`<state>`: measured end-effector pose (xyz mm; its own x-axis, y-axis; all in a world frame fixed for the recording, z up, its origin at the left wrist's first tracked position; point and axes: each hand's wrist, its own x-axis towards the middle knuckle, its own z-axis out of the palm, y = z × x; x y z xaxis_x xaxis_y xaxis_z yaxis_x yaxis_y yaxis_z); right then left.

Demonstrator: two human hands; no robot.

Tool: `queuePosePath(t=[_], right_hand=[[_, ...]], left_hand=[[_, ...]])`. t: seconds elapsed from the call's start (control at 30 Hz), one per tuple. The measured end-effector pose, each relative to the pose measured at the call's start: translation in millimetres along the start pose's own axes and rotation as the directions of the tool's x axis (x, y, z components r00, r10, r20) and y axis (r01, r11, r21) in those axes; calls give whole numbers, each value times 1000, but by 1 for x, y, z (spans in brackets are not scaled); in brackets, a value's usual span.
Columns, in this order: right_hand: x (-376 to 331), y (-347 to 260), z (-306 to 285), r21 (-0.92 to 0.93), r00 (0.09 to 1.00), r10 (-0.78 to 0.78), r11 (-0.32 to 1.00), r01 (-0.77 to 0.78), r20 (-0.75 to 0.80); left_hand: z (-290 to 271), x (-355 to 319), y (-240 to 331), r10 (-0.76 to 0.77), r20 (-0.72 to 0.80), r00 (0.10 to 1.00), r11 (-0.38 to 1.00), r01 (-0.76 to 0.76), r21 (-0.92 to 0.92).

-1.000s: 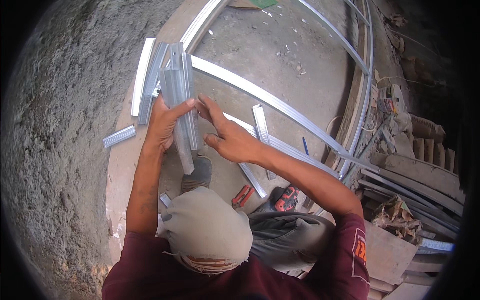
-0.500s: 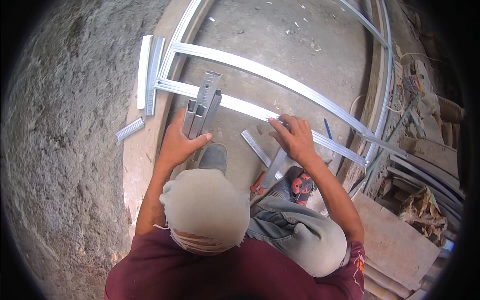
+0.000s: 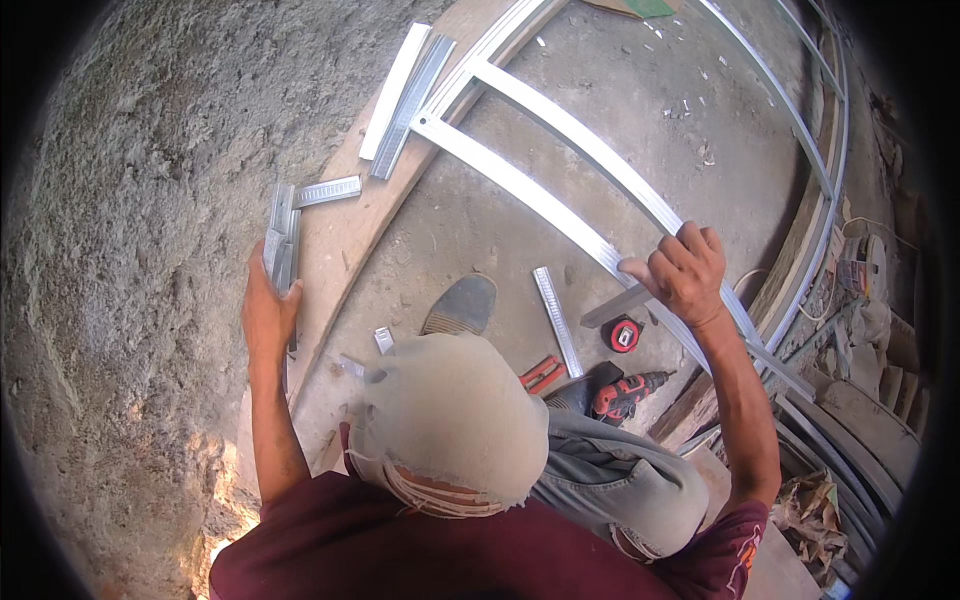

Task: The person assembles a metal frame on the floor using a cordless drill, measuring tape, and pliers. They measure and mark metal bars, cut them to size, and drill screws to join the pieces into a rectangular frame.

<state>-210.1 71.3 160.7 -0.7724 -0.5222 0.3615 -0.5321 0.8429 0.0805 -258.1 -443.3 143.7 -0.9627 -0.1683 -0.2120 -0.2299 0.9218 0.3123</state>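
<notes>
My left hand [image 3: 268,318] is wrapped around a bundle of short metal channel pieces [image 3: 281,232] at the left edge of a wooden plank. Its fingers are partly hidden behind the bundle. Over the frame's lower bar [image 3: 520,182], my right hand [image 3: 690,272] is closed on one short metal channel piece [image 3: 614,306], which points down and left. Below that piece lies a red and black tape measure [image 3: 621,334]. A loose metal strip [image 3: 556,320] rests on the floor between my foot and the tape measure.
The wooden plank [image 3: 345,240] carries two longer channel pieces [image 3: 408,100] and a short piece [image 3: 328,191]. Near my knee are a red and black power drill [image 3: 622,395] and red-handled snips [image 3: 541,374]. Stacked boards and scraps [image 3: 850,400] crowd the right. A rough wall [image 3: 150,220] borders the left.
The view has turned. My left hand has carried the bundle left, from over the frame to the plank's edge. My right hand has raised its channel piece and swung it toward the frame bar.
</notes>
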Motion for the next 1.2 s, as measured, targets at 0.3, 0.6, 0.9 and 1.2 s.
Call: queuePosePath(t=[0.3,0.6,0.9,1.2], right_hand=[[250,-91,101,562,782,606,602,-568,142],[235,-134,96,610,941,336,736,-293,46],[-90,-75,-19,139,483,747,477,-868,456],[-197,-84,31,-107,393,905,412,-905,165]], left_hand=[[26,-1,-64,36,-27,999,988,-39,-146],[-27,19,10,181,-444,877,951,-271,-147],[77,91,268,913,-58,404,403,-915,-29],[142,109,339,857,458,238,283,-959,-31]])
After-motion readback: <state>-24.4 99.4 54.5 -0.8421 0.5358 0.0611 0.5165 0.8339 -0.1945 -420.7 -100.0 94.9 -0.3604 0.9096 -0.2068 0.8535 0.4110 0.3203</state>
